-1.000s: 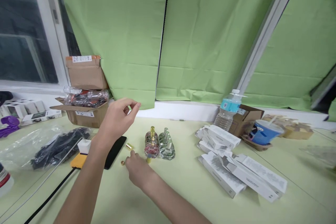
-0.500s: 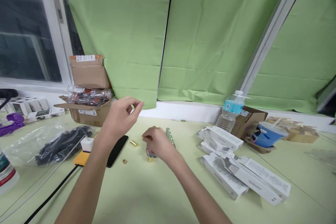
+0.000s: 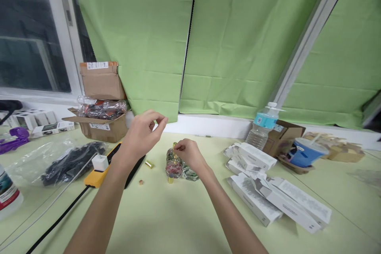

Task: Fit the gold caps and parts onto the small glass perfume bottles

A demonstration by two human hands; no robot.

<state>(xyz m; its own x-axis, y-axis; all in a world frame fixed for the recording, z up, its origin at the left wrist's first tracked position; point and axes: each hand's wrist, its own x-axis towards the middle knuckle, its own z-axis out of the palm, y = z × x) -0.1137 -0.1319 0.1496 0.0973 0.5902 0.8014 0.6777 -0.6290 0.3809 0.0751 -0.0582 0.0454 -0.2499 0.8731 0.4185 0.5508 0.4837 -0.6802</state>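
My right hand is closed in a pinch round the gold top of a small glass bottle with pink and red filling, which stands on the pale green table. A second clear glass bottle stands just behind my right wrist, mostly hidden. My left hand hovers above the table to the left, thumb and forefinger pinched together; whether they hold anything is too small to see. Small gold caps lie loose: one near a black phone, one nearer me, one at the bottle's base.
White cartons lie in a heap at the right, with a water bottle and blue cup behind. A cardboard box, a bag of black parts, a yellow power strip with cable lie left.
My right hand has moved from the table near the loose caps up to the pink bottle and pinched its gold top. My left hand has stayed raised and pinched, drifting slightly right.
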